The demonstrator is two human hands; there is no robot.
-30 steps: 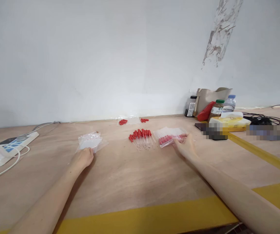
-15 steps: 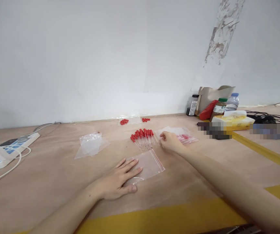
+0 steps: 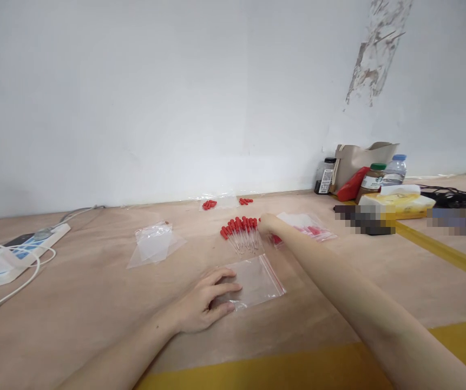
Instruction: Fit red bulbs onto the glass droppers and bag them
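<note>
My left hand [image 3: 206,303] rests on a clear zip bag [image 3: 253,276] with a red closure strip, its fingers apart and slightly bent. Beyond the bag, several glass droppers [image 3: 241,233] with red bulbs lie fanned out in a row. My right hand [image 3: 268,225] is at the right end of this row, its fingers closed and mostly hidden. A red bulb tip shows at its edge and a thin clear tube below it, so a dropper appears pinched there. Beside this hand lie clear bags [image 3: 303,223] with red pieces inside.
More clear bags [image 3: 155,244] lie to the left. Loose red bulbs [image 3: 209,205] sit near the wall on a clear bag. A power strip [image 3: 33,244] with white cables is at far left. Bottles, a beige bag [image 3: 360,157] and a tissue pack [image 3: 399,201] stand at right.
My right hand has shifted left to the row's end, turning so its fingers are less visible. My left fingers have bent and drawn closer together on the bag. The view has shifted slightly.
</note>
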